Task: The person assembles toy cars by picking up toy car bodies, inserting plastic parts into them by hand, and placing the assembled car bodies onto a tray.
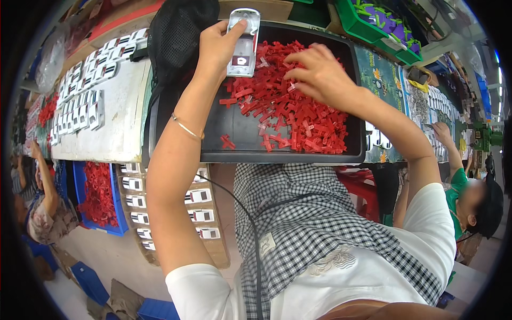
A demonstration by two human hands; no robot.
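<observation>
My left hand (216, 49) grips an open white plastic casing (244, 47) with a dark window, thumb pressed on its upper part. It is held up over the left rear of a black tray (216, 128). Many small red cross-shaped plastic pieces (317, 125) lie heaped in that tray, mostly toward its right and back. Over the heap hovers my right hand (322, 74), fingers bent and apart. Its fingertips are close to the red pieces, and I make out no piece clearly held in them.
Rows of white casings (80, 114) cover the left table. Below stand a blue crate (121, 210) of red pieces and cardboard sheets (216, 248) bearing casings. Black mesh fabric (178, 42) hangs beside my left forearm. A green bin (354, 24) sits back right; a co-worker (456, 176) is at the right.
</observation>
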